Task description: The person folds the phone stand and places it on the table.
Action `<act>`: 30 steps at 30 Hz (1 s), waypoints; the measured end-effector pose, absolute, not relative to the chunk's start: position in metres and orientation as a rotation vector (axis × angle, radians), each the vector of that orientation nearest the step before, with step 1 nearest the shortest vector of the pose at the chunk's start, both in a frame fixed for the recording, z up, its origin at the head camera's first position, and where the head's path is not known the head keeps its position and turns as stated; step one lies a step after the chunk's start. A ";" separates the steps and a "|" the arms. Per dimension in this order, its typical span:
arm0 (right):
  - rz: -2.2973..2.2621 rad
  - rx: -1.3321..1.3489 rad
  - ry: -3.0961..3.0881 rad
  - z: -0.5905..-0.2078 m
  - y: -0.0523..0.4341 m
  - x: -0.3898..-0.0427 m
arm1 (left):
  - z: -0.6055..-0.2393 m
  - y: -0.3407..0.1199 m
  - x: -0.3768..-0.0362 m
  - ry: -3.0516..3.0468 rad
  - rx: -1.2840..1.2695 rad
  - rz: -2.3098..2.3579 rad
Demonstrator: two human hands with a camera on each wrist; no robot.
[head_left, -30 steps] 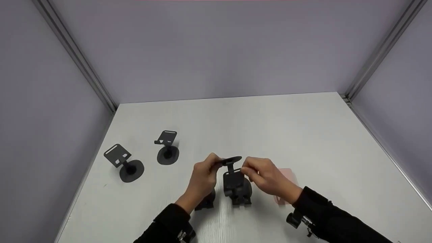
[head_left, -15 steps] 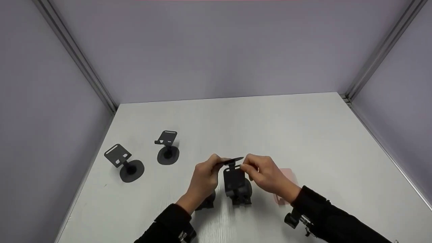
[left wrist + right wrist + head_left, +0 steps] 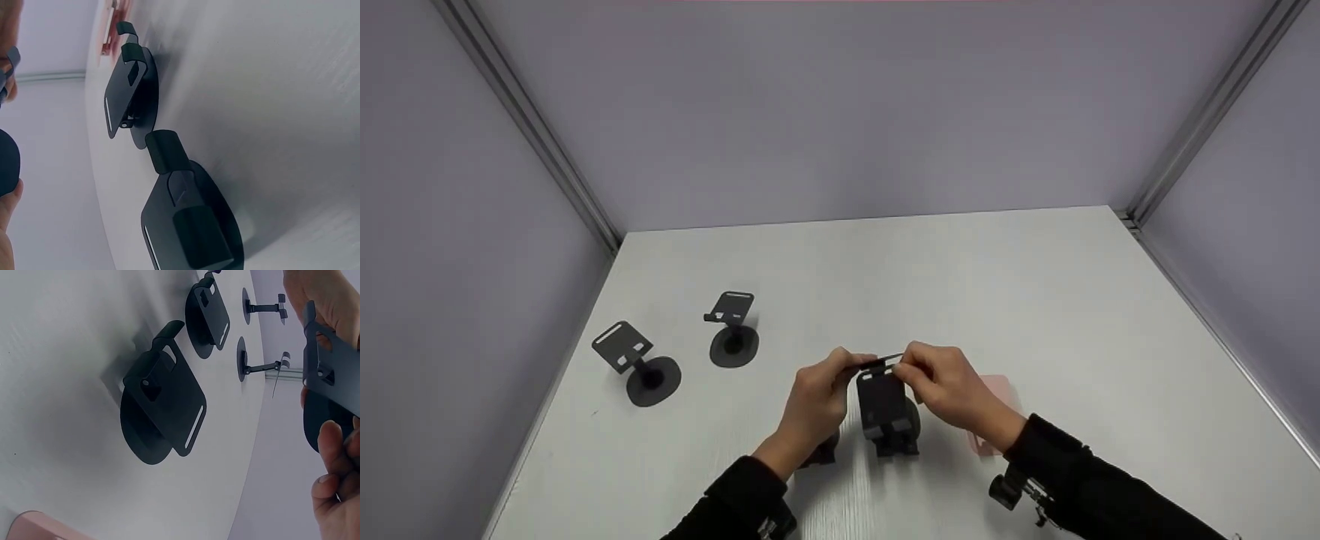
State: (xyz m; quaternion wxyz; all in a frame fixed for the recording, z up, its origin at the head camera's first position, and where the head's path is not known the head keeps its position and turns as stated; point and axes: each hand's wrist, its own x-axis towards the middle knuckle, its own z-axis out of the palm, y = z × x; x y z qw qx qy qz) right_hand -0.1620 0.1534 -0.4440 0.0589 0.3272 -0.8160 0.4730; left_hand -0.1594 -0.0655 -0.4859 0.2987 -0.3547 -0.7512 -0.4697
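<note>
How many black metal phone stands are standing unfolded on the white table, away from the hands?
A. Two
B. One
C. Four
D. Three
A: the head view shows only two unfolded black metal phone stands, one near the left edge and one beside it on the white table; the folded black stand is held by the left hand and right hand.

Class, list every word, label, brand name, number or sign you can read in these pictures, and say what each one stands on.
None: no readable text shows in any view.
Black phone stand held by left hand and right hand: plain, no marking.
Folded stands on the table: only cut-out slots, no lettering.
Open stands and pink object: no print visible.
</note>
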 end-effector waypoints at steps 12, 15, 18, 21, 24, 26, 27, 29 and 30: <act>1.497 0.948 -2.513 -0.440 0.153 -0.162 | -0.485 -0.067 -0.161 -2.001 -0.920 -1.262; 1.503 0.936 -2.532 -0.440 0.153 -0.162 | -0.485 -0.067 -0.162 -2.002 -0.911 -1.274; 1.514 0.922 -2.551 -0.438 0.153 -0.161 | -0.485 -0.068 -0.163 -2.005 -0.909 -1.292; 1.517 0.907 -2.563 -0.437 0.152 -0.161 | -0.485 -0.069 -0.164 -2.004 -0.910 -1.304; 1.525 0.897 -2.571 -0.437 0.152 -0.161 | -0.485 -0.069 -0.165 -1.992 -0.906 -1.301; 1.529 0.894 -2.572 -0.437 0.152 -0.160 | -0.485 -0.069 -0.165 -1.989 -0.899 -1.294; 1.532 0.894 -2.572 -0.437 0.152 -0.160 | -0.485 -0.069 -0.165 -1.987 -0.897 -1.297; 1.539 0.893 -2.572 -0.437 0.152 -0.160 | -0.485 -0.070 -0.165 -1.987 -0.892 -1.308; 1.542 0.896 -2.569 -0.437 0.152 -0.160 | -0.485 -0.070 -0.165 -1.987 -0.889 -1.315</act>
